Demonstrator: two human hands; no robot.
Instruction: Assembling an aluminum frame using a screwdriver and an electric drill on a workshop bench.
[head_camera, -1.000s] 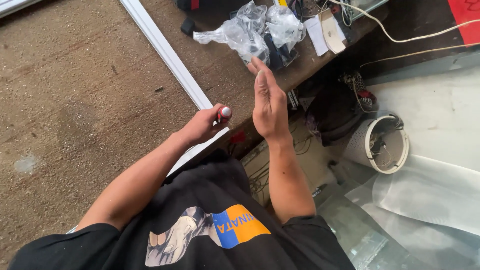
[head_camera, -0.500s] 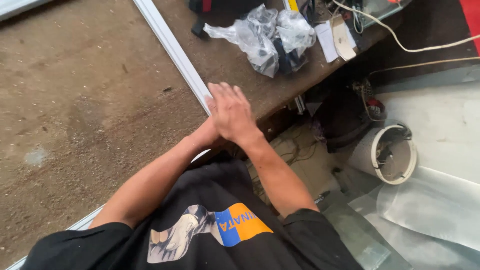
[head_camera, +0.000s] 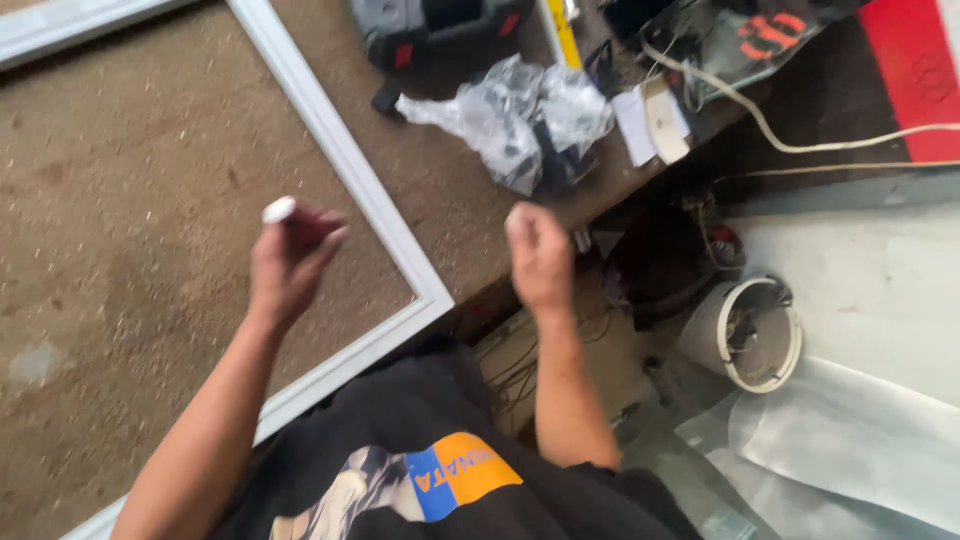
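Both hands are now apart, where half a second ago they were pressed together over the frame's corner; the view is also swinging, so everything is blurring.

Nearest, the left hand (head_camera: 290, 262) is hovering above the brown board (head_camera: 110, 190), fingers curled around something dark, with a small white cap (head_camera: 279, 209) pinched at the fingertips. To its right, the right hand (head_camera: 540, 255) is closing into a loose fist over the table edge; a pale bit is showing at its top, but I cannot tell whether it is gripping anything.

Between and below them the white frame (head_camera: 335, 150) is lying flat on the board, its corner (head_camera: 432, 300) sitting close to the table edge. Right of the hands, off the table, a white roll (head_camera: 745, 335) is lying on clear sheeting (head_camera: 850, 440).

Farther off, a crumpled plastic bag (head_camera: 520, 120) is resting on the table, with a dark power tool (head_camera: 440, 25) behind it and a pale cable (head_camera: 800, 140) trailing right.

Risks, as I judge them: the cap is being held only at the fingertips, so a quick move could be flicking it onto the gritty board or down into the clutter under the table edge, where it would be hard to find. An elbow could be nudging the frame's corner off square.
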